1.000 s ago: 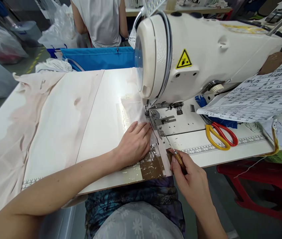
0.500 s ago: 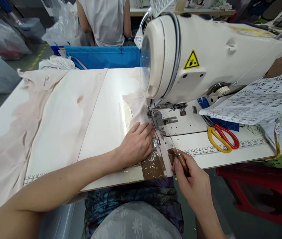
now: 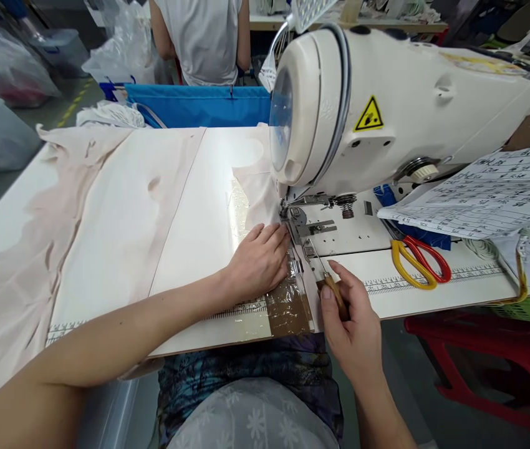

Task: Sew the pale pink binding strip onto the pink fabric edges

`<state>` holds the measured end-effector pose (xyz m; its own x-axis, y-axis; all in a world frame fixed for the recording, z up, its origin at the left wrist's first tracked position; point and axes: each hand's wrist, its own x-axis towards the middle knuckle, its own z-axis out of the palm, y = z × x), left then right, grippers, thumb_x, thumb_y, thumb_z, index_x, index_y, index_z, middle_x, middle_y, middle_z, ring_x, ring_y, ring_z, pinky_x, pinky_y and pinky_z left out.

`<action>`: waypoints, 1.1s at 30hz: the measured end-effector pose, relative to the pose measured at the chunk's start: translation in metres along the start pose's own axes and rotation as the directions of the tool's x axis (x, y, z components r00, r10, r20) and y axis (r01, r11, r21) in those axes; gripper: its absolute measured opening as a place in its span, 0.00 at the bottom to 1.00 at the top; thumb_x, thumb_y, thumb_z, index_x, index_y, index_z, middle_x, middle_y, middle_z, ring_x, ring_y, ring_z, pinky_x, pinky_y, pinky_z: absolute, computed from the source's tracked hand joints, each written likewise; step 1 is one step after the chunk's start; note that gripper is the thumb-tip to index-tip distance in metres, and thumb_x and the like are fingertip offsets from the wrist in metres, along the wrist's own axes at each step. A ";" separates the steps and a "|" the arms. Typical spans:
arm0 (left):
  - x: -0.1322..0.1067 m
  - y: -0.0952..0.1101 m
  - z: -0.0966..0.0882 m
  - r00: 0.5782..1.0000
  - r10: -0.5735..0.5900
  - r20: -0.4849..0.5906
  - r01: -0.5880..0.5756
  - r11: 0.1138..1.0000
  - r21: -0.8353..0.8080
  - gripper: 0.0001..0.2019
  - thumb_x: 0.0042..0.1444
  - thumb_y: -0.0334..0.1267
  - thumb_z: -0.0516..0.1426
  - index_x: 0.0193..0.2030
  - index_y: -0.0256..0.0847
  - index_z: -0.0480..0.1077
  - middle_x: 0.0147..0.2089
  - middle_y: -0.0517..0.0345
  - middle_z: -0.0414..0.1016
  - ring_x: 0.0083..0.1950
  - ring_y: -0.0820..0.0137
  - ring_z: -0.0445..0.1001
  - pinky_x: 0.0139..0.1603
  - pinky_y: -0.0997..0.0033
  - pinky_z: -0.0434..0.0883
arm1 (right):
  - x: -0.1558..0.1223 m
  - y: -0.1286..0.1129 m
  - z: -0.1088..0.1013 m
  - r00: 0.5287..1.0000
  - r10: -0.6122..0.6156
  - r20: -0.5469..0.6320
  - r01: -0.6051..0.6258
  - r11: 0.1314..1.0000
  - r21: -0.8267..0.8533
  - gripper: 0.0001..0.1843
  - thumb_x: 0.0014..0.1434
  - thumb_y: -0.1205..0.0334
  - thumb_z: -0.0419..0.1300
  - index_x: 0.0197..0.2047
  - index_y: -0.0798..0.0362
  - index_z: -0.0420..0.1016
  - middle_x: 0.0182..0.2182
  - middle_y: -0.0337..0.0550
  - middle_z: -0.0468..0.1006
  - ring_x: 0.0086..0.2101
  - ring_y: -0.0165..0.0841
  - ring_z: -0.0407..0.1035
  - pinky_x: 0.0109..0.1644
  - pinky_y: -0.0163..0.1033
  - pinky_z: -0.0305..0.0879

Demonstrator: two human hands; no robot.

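Left hand (image 3: 258, 262) lies open on pale fabric (image 3: 255, 187) at the presser foot (image 3: 288, 216). Right hand (image 3: 351, 324) grips an awl (image 3: 333, 293) near the front edge of the table (image 3: 433, 300); scissors (image 3: 417, 262) lie well apart.

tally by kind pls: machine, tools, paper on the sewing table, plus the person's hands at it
sewing machine: 1
scissors: 1
wooden-handled awl: 1, gripped in right hand
printed sheet: 1
hands: 2, with left hand flat on pale fabric
Total: 6
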<state>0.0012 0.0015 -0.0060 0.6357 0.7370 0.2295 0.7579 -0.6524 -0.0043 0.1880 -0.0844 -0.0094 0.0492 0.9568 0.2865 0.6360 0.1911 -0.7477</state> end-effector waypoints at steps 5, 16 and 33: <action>0.007 -0.006 0.000 0.999 -0.040 0.015 0.041 0.998 -0.040 0.21 0.67 0.37 0.46 0.60 0.24 0.66 0.61 0.38 0.68 0.60 0.54 0.66 0.59 0.56 0.67 | 0.014 -0.008 0.010 0.989 -0.145 0.016 0.145 0.989 0.002 0.13 0.69 0.64 0.51 0.53 0.54 0.71 0.44 0.50 0.81 0.41 0.34 0.78 0.40 0.33 0.73; 0.007 -0.017 0.006 0.999 -0.035 -0.034 0.030 0.990 -0.139 0.18 0.64 0.34 0.48 0.56 0.27 0.67 0.55 0.40 0.71 0.54 0.56 0.68 0.52 0.56 0.70 | 0.039 -0.009 0.039 0.903 -0.420 0.089 0.427 0.858 -0.286 0.14 0.68 0.67 0.50 0.49 0.59 0.75 0.35 0.48 0.81 0.30 0.36 0.76 0.27 0.36 0.65; 0.012 -0.025 0.007 0.995 -0.095 -0.009 0.092 0.983 -0.159 0.19 0.63 0.32 0.48 0.58 0.28 0.68 0.57 0.43 0.71 0.57 0.56 0.67 0.57 0.56 0.68 | 0.040 -0.014 0.045 0.900 -0.414 0.134 0.420 0.749 -0.512 0.16 0.70 0.67 0.48 0.50 0.60 0.75 0.34 0.47 0.81 0.23 0.32 0.71 0.23 0.35 0.56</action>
<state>-0.0093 0.0277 -0.0100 0.5596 0.7939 0.2380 0.7802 -0.6014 0.1718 0.1464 -0.0389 -0.0138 -0.3221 0.8117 0.4873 0.8915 0.4333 -0.1324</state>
